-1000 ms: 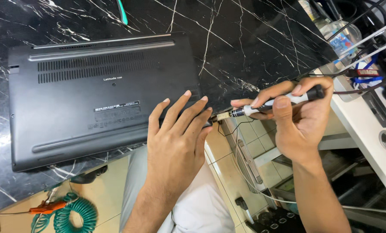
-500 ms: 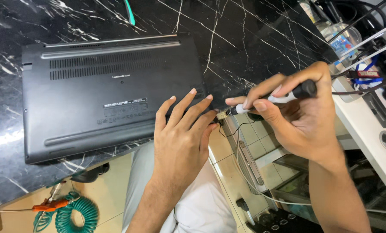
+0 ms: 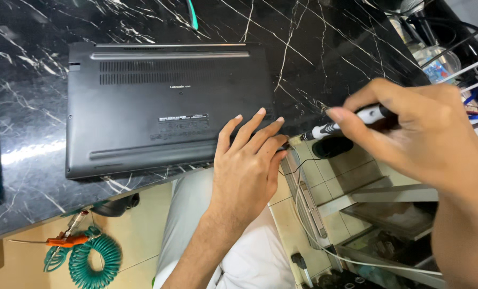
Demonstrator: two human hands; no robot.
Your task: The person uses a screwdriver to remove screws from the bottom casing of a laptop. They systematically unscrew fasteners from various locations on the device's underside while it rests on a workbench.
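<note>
- The black marble-patterned stone counter with white veins [image 3: 335, 48] carries the work; its near edge runs right under the job, and below it lies a beige tiled floor [image 3: 142, 225].
- The flat matte-black laptop, lying upside down with its vented base panel upward [image 3: 164, 107], sits near that edge; a sideways shove could likely slide it off the counter.
- The left hand [image 3: 249, 166] lies open, fingers spread flat on the laptop's near right corner, pinning it down.
- The right hand [image 3: 415, 134] is closed around a slim black-and-white screwdriver [image 3: 346, 122], its tip aimed at that corner; a slanted tip could slip and scratch the panel or jab the left fingers.
- A teal coiled cable with an orange clip [image 3: 83, 251] lies on the floor.
- A loosened screw could easily drop there, judging by the edge.
</note>
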